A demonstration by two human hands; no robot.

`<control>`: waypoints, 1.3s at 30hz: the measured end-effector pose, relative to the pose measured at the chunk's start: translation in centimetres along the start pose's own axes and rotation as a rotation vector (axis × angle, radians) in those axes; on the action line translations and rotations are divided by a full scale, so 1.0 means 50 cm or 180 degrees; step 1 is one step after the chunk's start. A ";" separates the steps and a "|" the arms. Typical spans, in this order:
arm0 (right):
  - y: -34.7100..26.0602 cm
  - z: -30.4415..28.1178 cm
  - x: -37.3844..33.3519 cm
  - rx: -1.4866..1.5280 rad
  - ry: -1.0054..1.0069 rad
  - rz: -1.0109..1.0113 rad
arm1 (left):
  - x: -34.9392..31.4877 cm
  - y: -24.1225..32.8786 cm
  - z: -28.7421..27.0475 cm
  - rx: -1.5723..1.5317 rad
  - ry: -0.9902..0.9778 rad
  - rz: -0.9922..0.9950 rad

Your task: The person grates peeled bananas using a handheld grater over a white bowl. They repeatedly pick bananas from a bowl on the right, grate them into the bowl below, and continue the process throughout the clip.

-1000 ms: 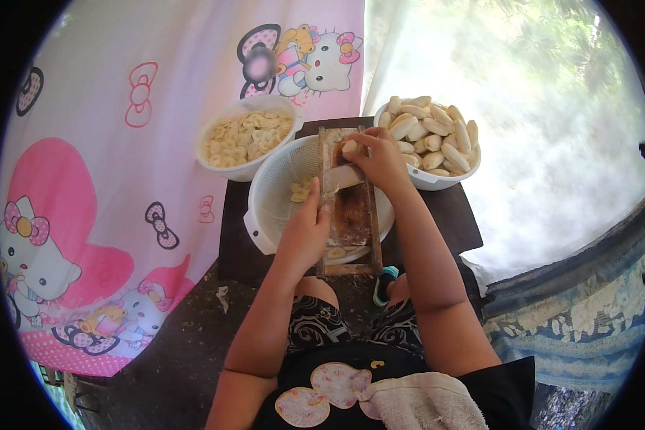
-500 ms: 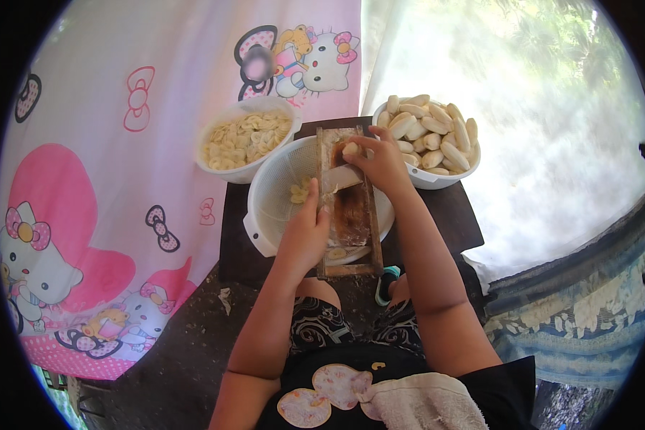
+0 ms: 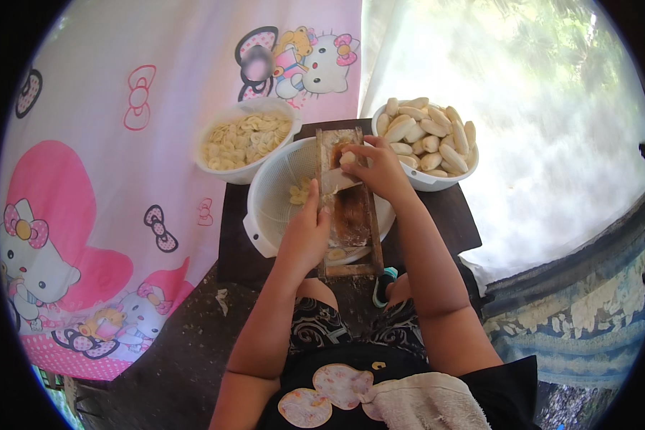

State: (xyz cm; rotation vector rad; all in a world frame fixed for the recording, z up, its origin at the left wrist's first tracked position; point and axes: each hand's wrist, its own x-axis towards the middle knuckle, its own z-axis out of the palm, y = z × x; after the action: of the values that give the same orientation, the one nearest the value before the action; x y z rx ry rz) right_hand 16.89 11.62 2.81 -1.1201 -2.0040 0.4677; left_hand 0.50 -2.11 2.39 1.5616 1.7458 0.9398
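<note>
Our left hand (image 3: 307,233) is clasped around the left rail of a wooden slicer board (image 3: 347,208), fingers curled over its edge, steadying it where it lies tilted across a white colander bowl (image 3: 269,208); further left we see a pink cartoon-printed cloth (image 3: 86,179) hanging behind, and near its inner edge a white bowl of pale slices (image 3: 244,140) stands just beside the colander, on the dark surface (image 3: 233,244); a few pale slices (image 3: 299,193) lie inside the colander, left of the board; our right hand (image 3: 380,168) sits at the upper part of the board, fingers closed on a peeled banana piece (image 3: 347,158) and pressing it against the slicer, close to the metal blade (image 3: 339,183); to the right of that hand a white bowl heaped with peeled bananas (image 3: 426,140) rests at the far right corner of the surface, touching or nearly touching the colander's rim; below, near our knees, a small teal object (image 3: 385,276) peeks out beside the board's lower end; a folded towel (image 3: 426,401) lies on our lap
</note>
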 end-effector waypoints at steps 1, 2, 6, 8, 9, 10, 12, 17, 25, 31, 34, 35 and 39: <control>0.008 0.002 0.003 0.0006 -0.0053 -0.0009 | 0.000 0.000 0.000 0.0007 0.0007 0.0010; 0.013 0.003 0.004 -0.0088 -0.0166 0.0096 | 0.000 -0.001 -0.001 0.0020 0.0010 -0.0011; -0.006 -0.008 -0.012 0.0297 -0.0044 -0.0223 | -0.002 -0.003 0.004 0.0001 -0.0039 -0.0127; -0.029 -0.017 -0.027 0.0095 -0.0054 -0.0160 | -0.002 -0.005 0.005 0.0035 -0.0021 -0.0066; -0.041 -0.022 -0.037 0.0033 -0.0041 -0.0114 | -0.001 -0.006 0.005 0.0075 0.0031 0.0022; -0.053 -0.027 -0.055 -0.0087 -0.0066 -0.0289 | 0.000 -0.008 0.005 0.0111 0.0091 0.0104; -0.074 -0.040 -0.116 -0.0386 -0.0224 -0.0343 | 0.000 -0.010 0.005 0.0043 0.0070 0.0089; -0.060 -0.035 -0.130 -0.0622 0.0005 -0.0582 | -0.002 -0.006 0.004 0.0104 -0.0020 -0.0012; -0.010 -0.012 -0.033 -0.0445 0.0171 -0.0385 | 0.000 0.000 0.000 0.0008 -0.0005 0.0069; -0.073 -0.048 -0.157 -0.0622 -0.0229 -0.0536 | -0.001 -0.011 0.008 0.0345 0.0073 0.0143; -0.028 -0.017 -0.052 -0.0010 0.0036 -0.0482 | 0.000 -0.009 0.008 -0.0066 -0.0027 -0.0053; -0.010 -0.007 -0.022 -0.0073 0.0105 -0.0392 | 0.000 -0.008 0.009 -0.0013 -0.0016 0.0005; -0.001 0.002 -0.008 -0.0120 0.0179 -0.0310 | 0.002 -0.009 0.008 0.0015 0.0091 0.0114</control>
State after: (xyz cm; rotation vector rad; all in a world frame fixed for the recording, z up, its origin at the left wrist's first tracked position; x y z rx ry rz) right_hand 16.93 11.26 2.58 -1.0416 -2.0153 0.3460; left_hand 0.56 -1.97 1.78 1.5946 1.7460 0.9806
